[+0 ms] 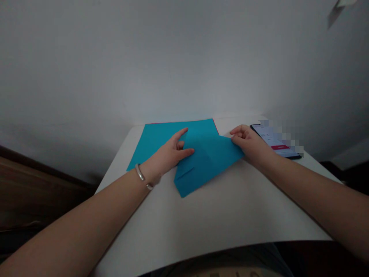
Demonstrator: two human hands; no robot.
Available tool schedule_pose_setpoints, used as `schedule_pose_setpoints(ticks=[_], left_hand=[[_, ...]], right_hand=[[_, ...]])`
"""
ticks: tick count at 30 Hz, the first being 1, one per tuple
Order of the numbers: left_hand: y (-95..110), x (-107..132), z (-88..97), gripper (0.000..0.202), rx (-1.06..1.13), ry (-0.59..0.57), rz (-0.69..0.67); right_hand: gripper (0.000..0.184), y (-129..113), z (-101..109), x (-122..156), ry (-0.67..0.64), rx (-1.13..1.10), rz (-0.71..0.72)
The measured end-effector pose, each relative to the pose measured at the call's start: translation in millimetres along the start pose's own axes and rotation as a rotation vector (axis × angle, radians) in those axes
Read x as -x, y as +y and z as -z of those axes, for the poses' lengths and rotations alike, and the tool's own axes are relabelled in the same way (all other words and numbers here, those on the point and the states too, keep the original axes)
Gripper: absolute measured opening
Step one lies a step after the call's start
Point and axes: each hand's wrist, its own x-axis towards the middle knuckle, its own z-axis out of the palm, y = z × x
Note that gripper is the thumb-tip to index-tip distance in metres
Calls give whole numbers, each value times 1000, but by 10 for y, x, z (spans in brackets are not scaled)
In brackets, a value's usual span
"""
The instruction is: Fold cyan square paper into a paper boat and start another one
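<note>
A folded piece of blue paper is held at an angle over the white table. My right hand pinches its right corner between thumb and fingers. At the paper's left edge is my left hand, its index finger and thumb stretched apart and the other fingers curled; the thumb tip rests against the paper. A crease shows near the lower left end of the folded piece. Behind it, a larger blue sheet lies flat, with a thin red edge along its back and right sides.
The white table stands against a grey-white wall. A phone with a lit screen lies at the right, beyond my right hand. Brown wood is at the far left, beside the table.
</note>
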Motion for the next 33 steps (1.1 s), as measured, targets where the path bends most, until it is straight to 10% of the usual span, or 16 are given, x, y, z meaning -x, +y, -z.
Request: schedule_pose_setpoints(ticks=[7,16,21,33], left_hand=[[-7,-20,75,59,-574,230,-155],[32,-9,58,74,-788,223,-254],[80,22,44,29,-898,160,-364],[102,51,29,39,-962,38,-316]], right_hand=[[25,-61,12,10,-252,246,12],[22,-91,49,0,-86,479,32],[25,-56,61,-9,-217,483,47],[23,2,76,-27,-306,585,199]])
